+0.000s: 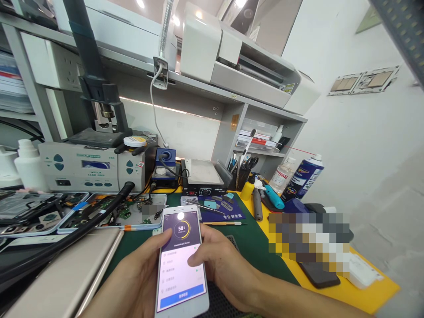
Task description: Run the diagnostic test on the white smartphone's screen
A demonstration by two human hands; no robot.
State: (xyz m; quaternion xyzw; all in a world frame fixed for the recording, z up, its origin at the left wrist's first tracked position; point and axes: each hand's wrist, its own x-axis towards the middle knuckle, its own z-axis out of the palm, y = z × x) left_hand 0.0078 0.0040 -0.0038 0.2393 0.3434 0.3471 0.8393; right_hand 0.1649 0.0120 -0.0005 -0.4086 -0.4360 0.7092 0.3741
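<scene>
Head view: left hand (pixel 139 274) cradles phone (pixel 181 260), right hand (pixel 221 265) thumb touching screen.

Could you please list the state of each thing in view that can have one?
White phone: screen lit, showing 50%, held in left hand.
Right hand: thumb on the screen.
Opened phones: backs off, boards exposed.
Spray can: upright, capped.
Black phone: screen dark, lying flat.

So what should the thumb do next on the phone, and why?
Probably tap the blue button at the bottom. The left hand holds the white phone, its dial reads 50%, and the right hand's thumb hovers over the list.
</scene>
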